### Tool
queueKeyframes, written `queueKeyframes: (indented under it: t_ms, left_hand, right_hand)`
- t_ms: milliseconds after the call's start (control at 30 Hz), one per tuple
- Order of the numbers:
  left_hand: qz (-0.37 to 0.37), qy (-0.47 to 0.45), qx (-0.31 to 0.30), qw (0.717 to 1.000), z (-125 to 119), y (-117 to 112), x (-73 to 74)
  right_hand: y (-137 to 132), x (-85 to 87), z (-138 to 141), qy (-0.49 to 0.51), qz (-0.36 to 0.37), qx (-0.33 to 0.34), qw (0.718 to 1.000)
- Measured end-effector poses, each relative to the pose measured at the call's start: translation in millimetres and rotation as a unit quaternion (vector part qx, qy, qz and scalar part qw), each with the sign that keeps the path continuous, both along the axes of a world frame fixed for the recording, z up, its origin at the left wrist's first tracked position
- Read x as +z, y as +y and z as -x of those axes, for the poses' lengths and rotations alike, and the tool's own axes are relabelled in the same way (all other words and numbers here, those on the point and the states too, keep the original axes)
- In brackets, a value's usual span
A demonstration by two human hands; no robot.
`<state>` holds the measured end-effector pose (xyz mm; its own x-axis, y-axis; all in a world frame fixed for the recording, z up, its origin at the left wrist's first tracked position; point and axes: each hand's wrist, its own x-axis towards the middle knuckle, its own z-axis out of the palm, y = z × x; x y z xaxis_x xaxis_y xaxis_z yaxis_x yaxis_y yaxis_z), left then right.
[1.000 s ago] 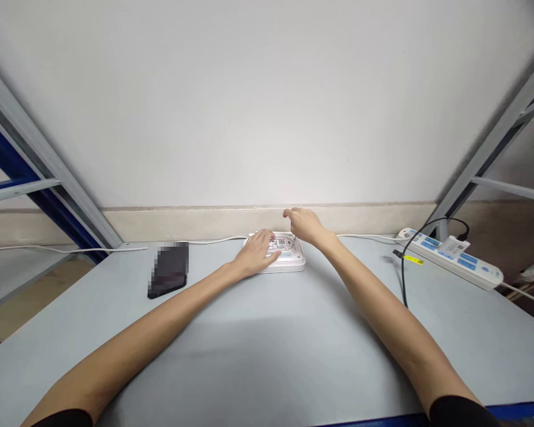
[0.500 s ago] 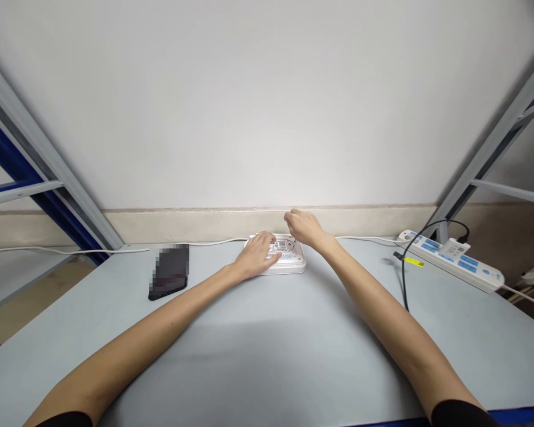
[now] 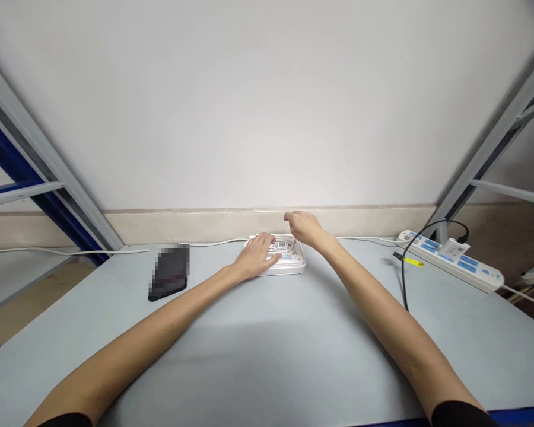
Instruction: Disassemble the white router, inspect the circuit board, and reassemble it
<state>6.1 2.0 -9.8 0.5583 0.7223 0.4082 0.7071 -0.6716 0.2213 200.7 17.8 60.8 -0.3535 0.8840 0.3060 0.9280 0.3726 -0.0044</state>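
Note:
A flat white device (image 3: 288, 263) with a labelled face up lies at the far middle of the grey table (image 3: 267, 332). My left hand (image 3: 257, 254) rests flat on its left part, fingers stretched out. My right hand (image 3: 305, 228) hovers just above the device's far right edge, fingers curled together as in a pinch; what they hold, if anything, is too small to see. A thin white cable (image 3: 218, 241) runs behind the device along the wall.
A black phone (image 3: 169, 273) lies left of the device. A white and blue power strip (image 3: 451, 259) with a black cable (image 3: 403, 273) sits at the right. Metal shelf posts (image 3: 48, 160) stand at both sides, the wall close behind.
My right hand has shifted very slightly over the device's far edge. My left hand has stayed on the device.

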Motion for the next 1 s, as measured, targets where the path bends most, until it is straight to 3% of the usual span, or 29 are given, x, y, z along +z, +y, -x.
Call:
queueKeyframes:
  t_ms: [600,800,1000]
  left_hand:
    - [0.005,0.007,-0.001,1.000,0,1,0.1]
    - [0.006,0.006,-0.002,1.000,0,-1,1.3]
    - [0.010,0.009,-0.002,1.000,1,0,1.5]
  right_hand:
    - [6,0.9,-8,0.111,0.030,0.018,0.993]
    - [11,-3.8,-10,0.140,0.027,-0.013,0.990]
    - [15,-7.8,-15,0.161,0.041,0.006,0.986]
